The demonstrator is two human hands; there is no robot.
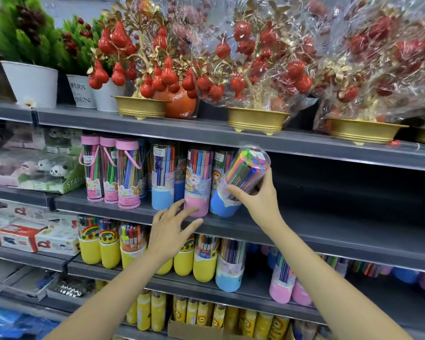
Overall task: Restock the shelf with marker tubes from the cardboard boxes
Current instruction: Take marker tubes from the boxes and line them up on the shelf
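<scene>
One tilted marker tube (245,173) in right hand (258,197).

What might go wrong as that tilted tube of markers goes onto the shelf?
1. The right hand holds the marker tube tilted and near its lower end, so it might slip or land on its side.
2. It hangs right by the blue-based tube at the row's end; a bump could topple that one.
3. The left hand reaches toward the pink-based tube near the shelf edge and might nudge it off.
</scene>
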